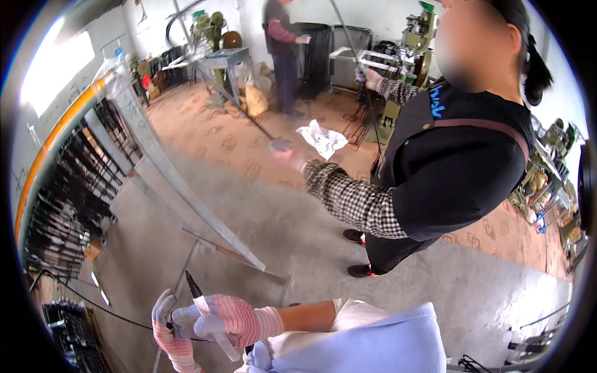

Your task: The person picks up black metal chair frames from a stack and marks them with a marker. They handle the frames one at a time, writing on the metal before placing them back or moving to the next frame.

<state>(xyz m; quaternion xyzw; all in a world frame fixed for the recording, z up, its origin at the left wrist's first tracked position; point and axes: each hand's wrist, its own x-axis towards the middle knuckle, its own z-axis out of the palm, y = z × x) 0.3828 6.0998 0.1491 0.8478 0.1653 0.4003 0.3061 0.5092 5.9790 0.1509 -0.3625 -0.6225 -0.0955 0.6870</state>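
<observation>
White-and-black marker pen (202, 304) and thin black rod (93, 305) held below the foot of a long, flat, grey metal beam (177, 183)

The pen is clamped beneath the thumb of the right hand (235, 318), in a grey-and-red striped knit glove; its black end is pointed up toward the beam. By the bent fingers of the left hand (169, 336), matchingly gloved, the rod is pinched; whether the two gloves touch cannot be told.

Left of the beam, a rack with an orange-topped bar (50, 138) is crowded with dark hanging rods (71, 180). Right of the beam, the way is blocked by a co-worker (460, 161) in black clothing and black-and-white checked sleeves, by whom long dark rods are held in gloved hands. Beyond the beam's upper end, green machines (211, 28) and a second person (286, 56) are seen; a crumpled white cloth (322, 138) is left on the floor to its right.

Between the beam's foot and the co-worker's shoes, room is given by a strip of smooth grey floor (305, 242), edged farther off by reddish patterned flooring (205, 133).
</observation>
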